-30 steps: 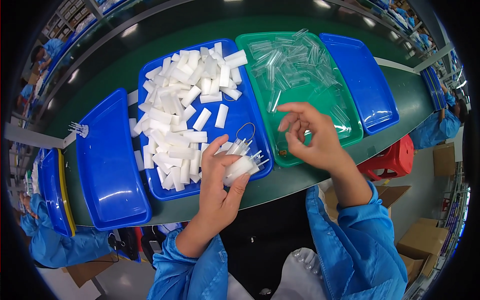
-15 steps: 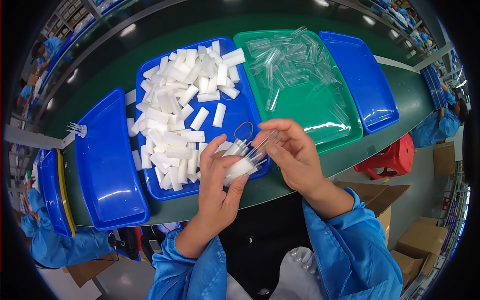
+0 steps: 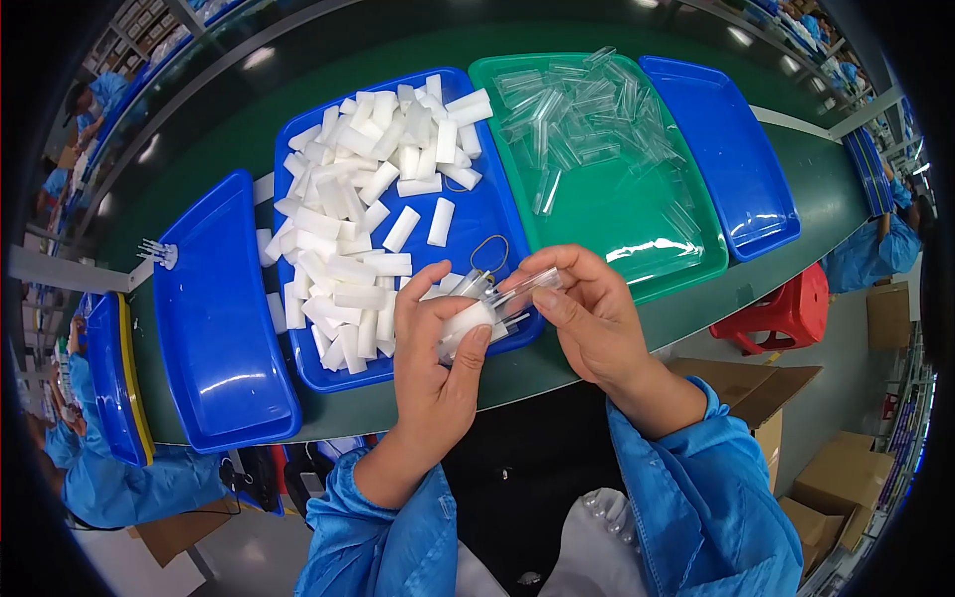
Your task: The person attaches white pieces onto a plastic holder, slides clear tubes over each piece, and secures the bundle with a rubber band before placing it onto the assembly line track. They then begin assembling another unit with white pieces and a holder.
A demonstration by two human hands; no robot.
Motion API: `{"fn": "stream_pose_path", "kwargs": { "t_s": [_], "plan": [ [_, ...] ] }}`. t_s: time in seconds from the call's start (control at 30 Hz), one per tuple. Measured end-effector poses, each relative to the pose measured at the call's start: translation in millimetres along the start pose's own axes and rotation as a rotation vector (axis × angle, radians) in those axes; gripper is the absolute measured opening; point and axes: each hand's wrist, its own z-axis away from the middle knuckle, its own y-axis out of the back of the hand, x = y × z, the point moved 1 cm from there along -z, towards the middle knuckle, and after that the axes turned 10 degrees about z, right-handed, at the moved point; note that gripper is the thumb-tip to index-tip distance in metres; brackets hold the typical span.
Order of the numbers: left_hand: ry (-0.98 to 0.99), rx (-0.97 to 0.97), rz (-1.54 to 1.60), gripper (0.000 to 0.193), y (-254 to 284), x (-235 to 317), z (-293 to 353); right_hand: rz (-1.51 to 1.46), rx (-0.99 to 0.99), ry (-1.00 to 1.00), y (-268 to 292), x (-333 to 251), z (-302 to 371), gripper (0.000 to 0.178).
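1. while the right hand holds a clear tube at the edge of the left hand's bundle, a skewed angle could snag it on the thin white rods; cause would be poor alignment.
2. squeezing too hard at the thumb could bow or crack the tube; it looks thin-walled, judging by eye.
3. if the left hand loosens, the white block could slip and the rods fan out; nothing visible backs it up from 6 o'clock.
4. loop lies at 12 o'clock of the bundle, near enough to catch a rod end.
5. left pose: wrist up from 6 o'clock, index toward 1, thumb at 2, grasping the block. finer finger contact hidden.
6. right pose: forearm in from 5 o'clock, fingers curled toward 10, tube pinched thumb-to-finger. tube-to-rod contact: can't tell.
7. block and tube sit over the blue tray's 5 o'clock corner; green tray at 12 from the right hand, white pieces at 11 from the left.
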Motion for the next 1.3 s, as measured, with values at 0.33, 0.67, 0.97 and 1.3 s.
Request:
{"fn": "stream_pose_path", "kwargs": {
  "t_s": [0.33, 0.67, 0.97, 1.3],
  "plan": [
    [0.041, 0.037, 0.083, 0.017, -2.1, 1.3, -1.3, 0.074, 0.026, -0.001, -0.1, -0.3, 0.9, 0.030],
    [0.023, 0.056, 0.118, 0.017, -1.0, -1.7, -2.9, 0.160, 0.021, 0.105, -4.0, 2.0, 2.4, 0.027],
    [0.034, 0.098, 0.165, 0.013, -1.8, -2.8, -0.9, 0.194, 0.024, 0.086, -7.0, 2.9, 2.3, 0.025],
    [-0.015, 0.067, 0.188, 0.011, -1.4, -4.3, -2.4, -0.009, -0.003, 0.042, -3.3, 8.8, 3.0, 0.024]
  ]
}}
